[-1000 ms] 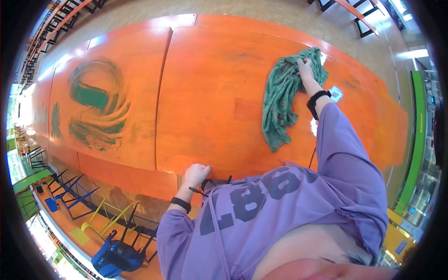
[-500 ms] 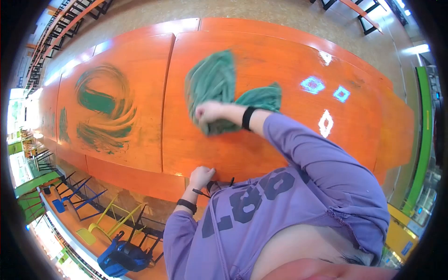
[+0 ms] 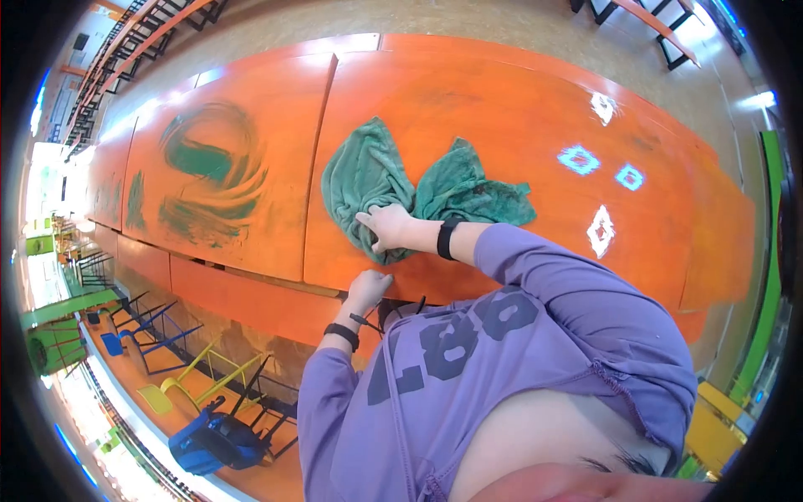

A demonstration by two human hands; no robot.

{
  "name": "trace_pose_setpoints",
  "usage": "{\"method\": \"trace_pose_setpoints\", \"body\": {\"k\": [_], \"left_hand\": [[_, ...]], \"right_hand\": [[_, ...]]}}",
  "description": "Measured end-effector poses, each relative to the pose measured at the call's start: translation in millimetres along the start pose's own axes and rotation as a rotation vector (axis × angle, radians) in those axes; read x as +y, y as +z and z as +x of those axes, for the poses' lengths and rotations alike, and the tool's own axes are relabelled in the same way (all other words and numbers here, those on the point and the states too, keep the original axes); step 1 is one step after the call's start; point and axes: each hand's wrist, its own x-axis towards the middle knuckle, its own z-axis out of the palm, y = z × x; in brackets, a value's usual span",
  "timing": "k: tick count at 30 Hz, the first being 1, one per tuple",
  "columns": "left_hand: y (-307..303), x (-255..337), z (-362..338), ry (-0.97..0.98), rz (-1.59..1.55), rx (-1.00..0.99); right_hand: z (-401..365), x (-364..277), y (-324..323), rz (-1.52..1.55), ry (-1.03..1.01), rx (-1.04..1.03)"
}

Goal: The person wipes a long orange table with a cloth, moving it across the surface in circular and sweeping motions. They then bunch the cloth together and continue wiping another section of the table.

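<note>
My right hand (image 3: 388,227) presses down on a bunched green cloth (image 3: 360,167), its fingertips dug into the folds near the lower edge. The cloth lies on the glossy orange table (image 3: 544,100). Close on its right, a second spread of green cloth (image 3: 475,197) shows a dark patch; the two meet near my wrist. My left hand (image 3: 369,289) is closed at the table's near edge, apart from the cloth, its curled fingers partly hidden.
Dark green smears (image 3: 205,163) mark the table section on the left, past a seam. Below left are a blue backpack (image 3: 219,442), a yellow chair (image 3: 180,393) and a blue chair (image 3: 138,339). Benches (image 3: 163,42) stand beyond the table, at the upper left.
The cloth under my right hand has slid nearer to me, and the right-hand part lies more spread out. My left hand stays at the table edge. The view has shifted slightly.
</note>
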Motion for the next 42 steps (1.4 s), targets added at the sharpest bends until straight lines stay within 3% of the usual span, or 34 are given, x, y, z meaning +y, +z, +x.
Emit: {"method": "trace_pose_setpoints", "body": {"k": [2, 7, 12, 16, 21, 28, 32, 34, 37, 39, 40, 42], "left_hand": [[1, -5, 2, 0.006, -0.005, 0.011], [0, -3, -1, 0.039, -0.02, 0.029], [-4, -1, -1, 0.034, 0.025, -0.017], [-8, 4, -4, -0.005, 0.07, -0.047], [-10, 9, -3, -0.075, 0.069, -0.098], [-3, -3, 10, -0.023, 0.181, -0.12], [-9, 5, 7, -0.077, 0.176, -0.156], [-7, 0, 7, -0.038, 0.191, -0.144], [-5, -9, 9, -0.013, 0.183, -0.13], [-7, -2, 8, -0.061, 0.124, -0.177], [-8, 4, 3, -0.065, 0.115, -0.181], [-17, 15, -1, -0.064, 0.106, -0.184]], "right_hand": [[5, 0, -11, -0.046, 0.055, -0.105], [-16, 55, -21, 0.01, 0.264, -0.032], [-92, 116, -52, -0.056, 0.533, -0.011], [-137, 129, -58, -0.072, 0.585, -0.005], [-103, 146, -59, -0.043, 0.589, 0.092], [32, 210, -123, 0.09, 0.782, 0.274], [51, 232, -151, 0.203, 0.913, 0.385], [50, 250, -150, 0.291, 0.855, 0.337], [13, 275, -151, 0.321, 0.598, 0.452], [-16, 305, -148, 0.221, 0.717, 0.493], [-42, 322, -151, 0.142, 0.856, 0.268], [-100, 369, -130, 0.168, 0.916, 0.322]]}}
